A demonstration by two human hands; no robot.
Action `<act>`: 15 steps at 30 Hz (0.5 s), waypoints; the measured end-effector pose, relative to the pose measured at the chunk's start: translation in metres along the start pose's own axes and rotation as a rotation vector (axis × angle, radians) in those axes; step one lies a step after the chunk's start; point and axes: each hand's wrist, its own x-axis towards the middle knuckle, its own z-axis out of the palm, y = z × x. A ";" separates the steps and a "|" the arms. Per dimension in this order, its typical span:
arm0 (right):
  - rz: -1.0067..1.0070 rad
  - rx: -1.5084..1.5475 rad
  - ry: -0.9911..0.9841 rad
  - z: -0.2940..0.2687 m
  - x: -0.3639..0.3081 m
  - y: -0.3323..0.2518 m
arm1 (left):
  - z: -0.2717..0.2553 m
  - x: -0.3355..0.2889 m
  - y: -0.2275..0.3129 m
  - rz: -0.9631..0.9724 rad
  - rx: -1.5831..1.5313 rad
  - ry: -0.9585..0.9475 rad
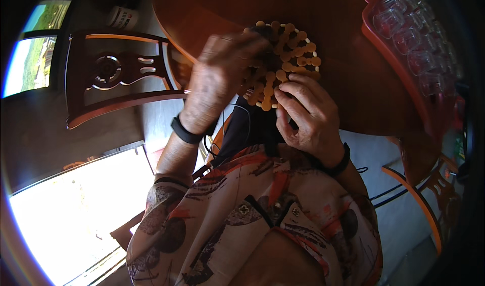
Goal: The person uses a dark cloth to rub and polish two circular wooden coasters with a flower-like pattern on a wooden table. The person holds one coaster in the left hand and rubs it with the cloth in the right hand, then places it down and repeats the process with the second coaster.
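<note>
A round openwork wooden trivet (301,61), made of linked tan discs with a pale beaded rim, is at the near edge of the brown table (343,89). My right hand (312,115) grips its near right edge, fingers curled over the top and thumb lower down. Over the trivet's left part reaches my left hand (216,74), its fingers smeared by motion. A dark patch (262,32) shows by those fingertips; I cannot tell whether it is a held thing or shadow. Both wrists wear black bands.
A red tray (386,48) of several clear glasses (406,39) stands at the table's right side. Carved wooden chairs are at the left (76,74) and lower right (427,210). A thin dark cable (249,122) hangs near my lap. A white bucket (123,18) sits far left.
</note>
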 end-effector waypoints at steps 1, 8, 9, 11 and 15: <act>0.017 -0.001 0.003 0.002 0.001 -0.001 | 0.008 0.001 0.003 0.063 -0.072 -0.050; 0.011 -0.042 0.014 0.001 0.004 -0.003 | 0.001 -0.001 -0.038 -0.210 -0.095 0.083; 0.008 -0.058 -0.007 0.000 0.004 -0.003 | -0.003 0.000 -0.039 -0.273 -0.129 0.032; -0.024 -0.084 -0.029 -0.004 0.004 -0.003 | -0.001 0.005 -0.027 -0.096 -0.193 0.178; 0.023 -0.092 -0.010 -0.001 0.000 -0.002 | 0.017 0.005 0.002 0.033 -0.407 0.042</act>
